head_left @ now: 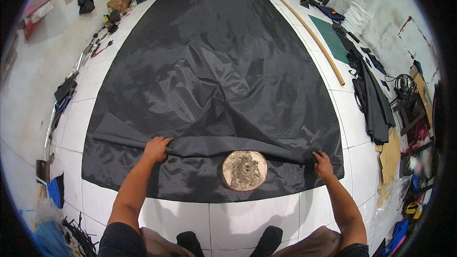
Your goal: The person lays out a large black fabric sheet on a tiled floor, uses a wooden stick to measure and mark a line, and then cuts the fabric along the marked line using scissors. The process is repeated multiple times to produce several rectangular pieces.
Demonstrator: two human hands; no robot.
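Covering most of the white tiled floor [266, 219], the shiny, wrinkled black fabric [214, 66] leaves bare strips left, right and near. Both the left hand [156, 149] and right hand [322, 164] pinch its folded near edge, with a round rusty weight [243, 170] between them and a wooden stick [312, 38] far right.

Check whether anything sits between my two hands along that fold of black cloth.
Yes. A round, rusty metal weight rests on the black cloth just below the fold, between the left hand and the right hand, both gripping it.
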